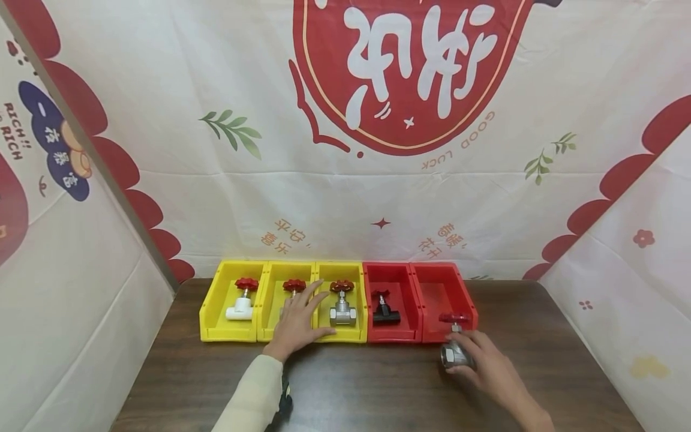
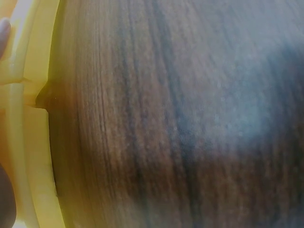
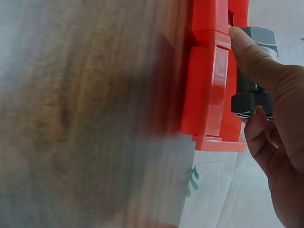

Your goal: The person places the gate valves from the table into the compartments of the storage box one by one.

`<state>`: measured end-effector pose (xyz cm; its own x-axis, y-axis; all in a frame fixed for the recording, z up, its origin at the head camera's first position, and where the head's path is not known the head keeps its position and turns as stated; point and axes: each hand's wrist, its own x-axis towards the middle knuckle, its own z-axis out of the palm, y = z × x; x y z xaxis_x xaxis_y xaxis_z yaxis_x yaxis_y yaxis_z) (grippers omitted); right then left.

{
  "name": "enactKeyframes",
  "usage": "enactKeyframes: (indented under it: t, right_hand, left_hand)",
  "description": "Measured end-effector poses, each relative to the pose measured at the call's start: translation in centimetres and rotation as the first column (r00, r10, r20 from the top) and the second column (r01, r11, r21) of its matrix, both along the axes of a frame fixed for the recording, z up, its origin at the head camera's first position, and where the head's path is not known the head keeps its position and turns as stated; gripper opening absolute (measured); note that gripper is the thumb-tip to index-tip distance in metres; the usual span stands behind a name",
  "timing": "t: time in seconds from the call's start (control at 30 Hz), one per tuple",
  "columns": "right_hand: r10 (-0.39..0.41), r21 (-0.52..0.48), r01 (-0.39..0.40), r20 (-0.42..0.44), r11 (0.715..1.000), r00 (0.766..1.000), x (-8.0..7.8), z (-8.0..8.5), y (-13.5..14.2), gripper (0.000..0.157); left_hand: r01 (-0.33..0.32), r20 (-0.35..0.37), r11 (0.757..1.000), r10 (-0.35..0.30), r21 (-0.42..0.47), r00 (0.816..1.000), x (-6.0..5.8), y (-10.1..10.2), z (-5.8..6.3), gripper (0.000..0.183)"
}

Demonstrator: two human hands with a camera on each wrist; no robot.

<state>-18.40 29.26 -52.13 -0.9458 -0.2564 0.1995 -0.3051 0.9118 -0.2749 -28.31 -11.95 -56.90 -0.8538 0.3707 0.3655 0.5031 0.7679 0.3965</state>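
Observation:
My right hand grips a silver metal valve with a red handwheel by its body, at the front of the rightmost red bin. In the right wrist view the thumb and fingers pinch the valve body between its hex ends. Spread over the second and third yellow bins is my left hand, its thumb near the third bin's front edge; whether it presses on them I cannot tell. It partly hides a red-wheeled valve. Another silver valve lies in the third yellow bin.
A white valve with a red wheel lies in the leftmost yellow bin. The left red bin holds a black valve. The joined bins stand along the back of the brown wooden table, before a printed cloth.

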Motion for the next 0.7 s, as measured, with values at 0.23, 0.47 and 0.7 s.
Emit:
enactKeyframes:
  t: [0.23,0.47,0.7]
  right_hand:
    - [0.03,0.0,-0.03,-0.036,1.0,0.999,-0.9,0.4,-0.1,0.075]
    - [0.046,-0.002,-0.046,-0.03,0.999,0.999,-2.1,0.6,-0.1,0.077]
    - [0.049,-0.008,-0.049,-0.013,0.999,0.999,-3.4,0.8,-0.1,0.076]
  left_hand:
    - [0.005,-0.001,1.0,-0.005,0.009,1.0,0.1,0.0,0.1,0.084]
    - [0.001,-0.002,1.0,-0.001,0.005,1.0,0.1,-0.1,0.0,0.085]
    - [-0.002,-0.02,1.0,0.001,-0.021,1.0,0.0,-0.1,-0.1,0.085]
